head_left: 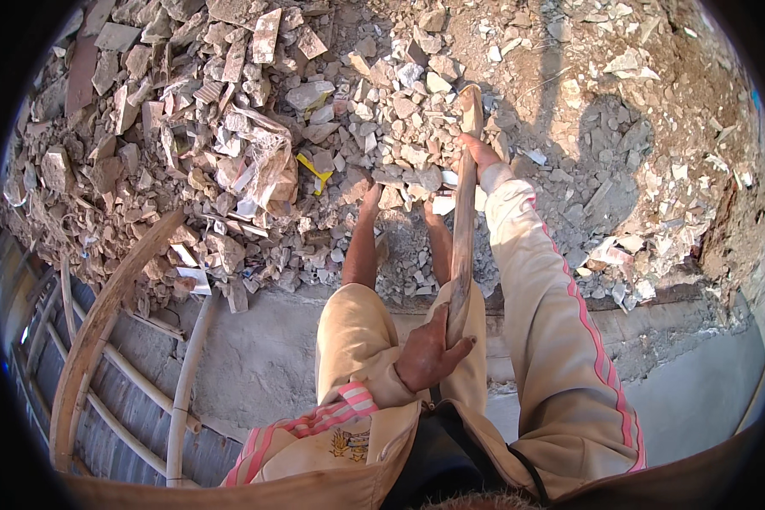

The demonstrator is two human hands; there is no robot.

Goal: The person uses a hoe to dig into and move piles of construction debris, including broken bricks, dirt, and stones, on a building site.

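Observation:
A long brown wooden handle [462,229] runs from near my lap out over the rubble, its far end flared. Whether a tool head is fixed there, I cannot make out. Closed round its near part is my left hand [432,353], just in front of my lap. My right hand [483,158], arm stretched forward, grips it close to the far end. Broken stone and concrete rubble [408,106] lies beneath the far end and around my bare feet.
Rubble heaps [178,110] rise at the left, with crumpled plastic [268,157] and a yellow scrap [316,173] among them. A concrete ledge [263,353] crosses behind my feet. At lower left, a curved wooden beam [102,323] and poles [187,382] lie over corrugated sheeting.

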